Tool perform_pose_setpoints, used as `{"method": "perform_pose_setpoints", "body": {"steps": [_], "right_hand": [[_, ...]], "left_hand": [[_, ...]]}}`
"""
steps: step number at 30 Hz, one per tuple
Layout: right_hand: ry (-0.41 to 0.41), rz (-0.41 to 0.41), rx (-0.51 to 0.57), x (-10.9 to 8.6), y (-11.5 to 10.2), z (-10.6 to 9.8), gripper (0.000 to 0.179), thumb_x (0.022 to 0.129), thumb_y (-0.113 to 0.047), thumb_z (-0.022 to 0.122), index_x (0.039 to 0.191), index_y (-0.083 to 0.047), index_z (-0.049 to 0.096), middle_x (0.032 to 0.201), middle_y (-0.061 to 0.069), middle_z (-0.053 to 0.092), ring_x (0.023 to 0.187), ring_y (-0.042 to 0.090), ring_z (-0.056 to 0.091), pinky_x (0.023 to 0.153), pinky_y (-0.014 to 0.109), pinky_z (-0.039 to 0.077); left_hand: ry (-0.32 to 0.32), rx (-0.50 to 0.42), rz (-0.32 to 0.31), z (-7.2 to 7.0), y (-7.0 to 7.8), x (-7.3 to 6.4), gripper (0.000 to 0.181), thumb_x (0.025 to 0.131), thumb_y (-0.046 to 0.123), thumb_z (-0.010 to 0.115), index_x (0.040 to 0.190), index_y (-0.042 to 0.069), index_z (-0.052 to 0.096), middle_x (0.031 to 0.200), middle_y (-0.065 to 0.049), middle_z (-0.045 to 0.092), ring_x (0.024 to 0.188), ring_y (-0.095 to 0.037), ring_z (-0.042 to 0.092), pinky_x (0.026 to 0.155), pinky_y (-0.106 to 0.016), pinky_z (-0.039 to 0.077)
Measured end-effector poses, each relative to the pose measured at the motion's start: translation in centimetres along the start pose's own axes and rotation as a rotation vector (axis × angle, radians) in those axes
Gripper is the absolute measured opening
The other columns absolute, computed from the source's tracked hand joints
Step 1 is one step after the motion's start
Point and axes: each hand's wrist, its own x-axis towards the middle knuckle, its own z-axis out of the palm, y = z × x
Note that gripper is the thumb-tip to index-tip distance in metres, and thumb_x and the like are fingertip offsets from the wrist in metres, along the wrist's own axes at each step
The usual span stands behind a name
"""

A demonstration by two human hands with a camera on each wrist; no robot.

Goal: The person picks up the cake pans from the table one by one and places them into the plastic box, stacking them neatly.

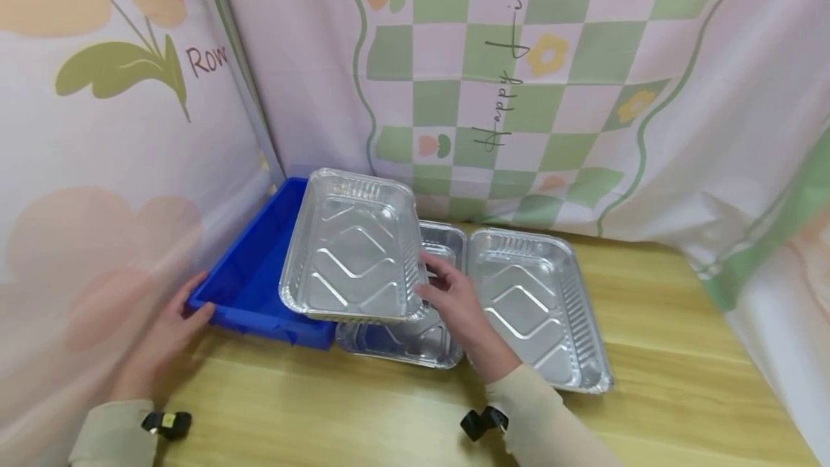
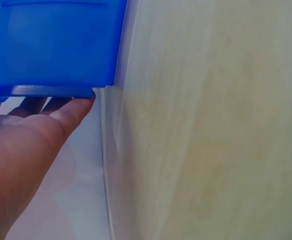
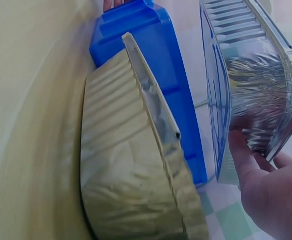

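Note:
My right hand (image 1: 450,301) grips the right side of a shiny foil tray (image 1: 353,251), thumb at the rim. That tray is lifted, tilted toward me, and overlaps a blue plastic bin (image 1: 249,265) and a second foil tray (image 1: 421,344) in the head view. In the right wrist view, the fingers (image 3: 246,155) press against the crinkled corner wall of the held tray (image 3: 258,85). My left hand (image 1: 171,334) holds the bin's front left corner. Seen from the left wrist, its fingers (image 2: 75,112) lie along the outside of the bin (image 2: 55,45).
A third foil tray (image 1: 532,308) lies on the wooden table (image 1: 292,409) to the right, beside the second one. Patterned curtains (image 1: 519,78) hang behind the table and along its left side. The bin stands close to the left curtain.

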Motion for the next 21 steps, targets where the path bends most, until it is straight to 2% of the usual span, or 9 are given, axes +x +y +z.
{"method": "perform_pose_setpoints", "body": {"steps": [3, 5, 6, 10, 14, 21], "right_hand": [[0.006, 0.009, 0.003, 0.4, -0.1, 0.6, 0.058, 0.082, 0.009, 0.065, 0.139, 0.003, 0.051, 0.126, 0.026, 0.057, 0.101, 0.025, 0.060, 0.079, 0.026, 0.052], [0.003, 0.008, 0.002, 0.8, 0.0, 1.0, 0.058, 0.082, 0.008, 0.065, 0.138, 0.004, 0.051, 0.126, 0.026, 0.057, 0.102, 0.026, 0.060, 0.080, 0.027, 0.052], [-0.001, 0.008, 0.002, 1.0, 0.1, 1.2, 0.058, 0.082, 0.008, 0.065, 0.138, 0.004, 0.051, 0.125, 0.026, 0.057, 0.101, 0.026, 0.060, 0.082, 0.030, 0.053], [-0.023, 0.006, 0.009, 1.6, 0.2, 2.0, 0.058, 0.083, 0.007, 0.065, 0.138, 0.004, 0.050, 0.125, 0.026, 0.057, 0.104, 0.031, 0.060, 0.083, 0.035, 0.053], [-0.017, 0.012, -0.018, 2.2, 0.0, 3.1, 0.059, 0.082, 0.006, 0.066, 0.139, 0.004, 0.050, 0.127, 0.025, 0.057, 0.109, 0.034, 0.060, 0.083, 0.032, 0.054], [-0.009, 0.044, -0.058, 3.3, 0.2, 5.2, 0.059, 0.083, 0.004, 0.067, 0.139, 0.004, 0.049, 0.129, 0.025, 0.057, 0.106, 0.031, 0.061, 0.084, 0.033, 0.054]], "left_hand": [[0.025, 0.022, 0.045, 0.2, -0.1, 0.3, 0.069, 0.102, 0.018, 0.055, 0.158, 0.014, 0.016, 0.155, -0.026, 0.021, 0.137, -0.017, 0.027, 0.110, -0.024, 0.023], [0.049, 0.041, 0.081, 0.3, -0.2, 0.6, 0.070, 0.100, 0.015, 0.059, 0.158, 0.012, 0.020, 0.156, -0.022, 0.025, 0.130, 0.000, 0.030, 0.099, -0.007, 0.025], [0.064, 0.044, 0.098, 0.4, -0.1, 0.7, 0.070, 0.099, 0.014, 0.060, 0.157, 0.010, 0.022, 0.155, -0.021, 0.028, 0.125, 0.006, 0.032, 0.093, -0.003, 0.027], [0.088, 0.028, 0.135, 0.6, 0.3, 1.0, 0.070, 0.096, 0.009, 0.064, 0.155, 0.005, 0.026, 0.155, -0.012, 0.033, 0.119, 0.012, 0.036, 0.093, -0.003, 0.029], [0.078, -0.054, 0.142, 0.4, 0.8, 1.1, 0.068, 0.095, 0.004, 0.063, 0.153, 0.002, 0.027, 0.153, -0.001, 0.036, 0.113, 0.011, 0.044, 0.090, -0.006, 0.037], [0.044, -0.106, 0.188, 0.0, -0.1, 1.5, 0.068, 0.093, -0.003, 0.062, 0.152, 0.000, 0.029, 0.147, 0.007, 0.041, 0.114, 0.009, 0.047, 0.091, -0.008, 0.039]]}}
